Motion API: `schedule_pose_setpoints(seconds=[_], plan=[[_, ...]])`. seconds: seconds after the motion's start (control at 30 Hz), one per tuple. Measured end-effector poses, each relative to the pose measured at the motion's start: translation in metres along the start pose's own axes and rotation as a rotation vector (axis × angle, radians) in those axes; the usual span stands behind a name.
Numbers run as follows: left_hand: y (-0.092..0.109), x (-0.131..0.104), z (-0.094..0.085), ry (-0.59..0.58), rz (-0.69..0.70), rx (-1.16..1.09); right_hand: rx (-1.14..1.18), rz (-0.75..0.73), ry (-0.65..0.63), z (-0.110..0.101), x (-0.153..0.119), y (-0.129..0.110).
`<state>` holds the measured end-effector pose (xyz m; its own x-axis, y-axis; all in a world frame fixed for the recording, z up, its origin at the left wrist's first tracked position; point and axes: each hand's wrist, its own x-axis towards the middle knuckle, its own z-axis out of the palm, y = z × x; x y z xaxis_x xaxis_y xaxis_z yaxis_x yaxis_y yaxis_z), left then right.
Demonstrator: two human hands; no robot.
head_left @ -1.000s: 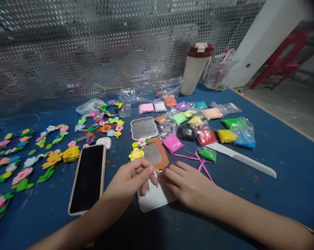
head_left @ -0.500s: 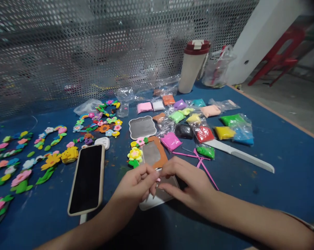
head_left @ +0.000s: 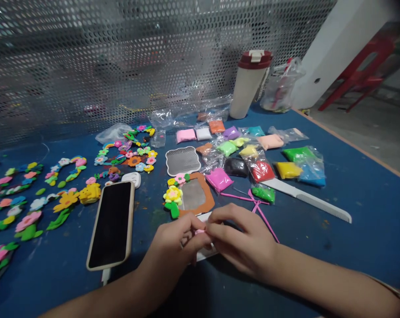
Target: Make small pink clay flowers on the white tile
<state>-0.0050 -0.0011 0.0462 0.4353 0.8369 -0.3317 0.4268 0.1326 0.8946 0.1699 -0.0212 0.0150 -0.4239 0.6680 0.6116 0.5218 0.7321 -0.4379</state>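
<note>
Between the fingertips of my left hand (head_left: 178,247) and my right hand (head_left: 244,240) is a small piece of pink clay (head_left: 200,231). Both hands are closed around it, their fingertips meeting. Under them lies a white board (head_left: 205,252), mostly hidden. Just beyond the hands is a mirror with a brown clay frame (head_left: 207,201); a yellow flower (head_left: 173,194), a pink flower and green leaves sit on its left side. A second mirror with a wavy white edge (head_left: 183,161) lies behind it.
A phone (head_left: 111,225) lies left of my hands, near clay-decorated frames (head_left: 65,201). Bagged clay (head_left: 219,179), pink tools (head_left: 264,221) and a white comb (head_left: 314,202) are on the right. A tumbler (head_left: 249,86) stands at the back, before a perforated metal screen (head_left: 120,66).
My fingertips have come closer together, and the pink clay shows more clearly between them. My right hand's fingers have closed in. The view has shifted slightly.
</note>
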Motion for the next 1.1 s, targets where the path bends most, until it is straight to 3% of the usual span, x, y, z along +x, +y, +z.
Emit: schedule_pose_setpoints(seconds=[0.17,0.3,0.4,0.6,0.83,0.97,1.1], plan=[[0.007,-0.001,-0.013,-0.008,0.053,0.088,0.083,0.005,-0.037,-0.004,0.006,0.001],[0.016,0.001,-0.03,0.123,0.073,-0.129,0.214,0.227,-0.017,-0.003,0.008,0.005],[0.017,0.003,-0.039,0.182,0.131,-0.249,0.203,0.32,-0.111,0.002,0.007,0.011],[0.01,0.006,-0.038,0.093,0.074,-0.272,0.111,0.259,-0.251,0.012,0.0,0.018],[0.011,0.005,-0.036,0.01,-0.011,-0.409,-0.039,0.094,-0.408,0.005,0.003,0.01],[0.011,0.005,-0.034,0.017,-0.093,-0.423,-0.039,0.088,-0.359,0.01,-0.002,0.01],[0.011,0.006,-0.032,0.043,-0.093,-0.335,-0.036,0.099,-0.339,0.016,-0.008,0.014]])
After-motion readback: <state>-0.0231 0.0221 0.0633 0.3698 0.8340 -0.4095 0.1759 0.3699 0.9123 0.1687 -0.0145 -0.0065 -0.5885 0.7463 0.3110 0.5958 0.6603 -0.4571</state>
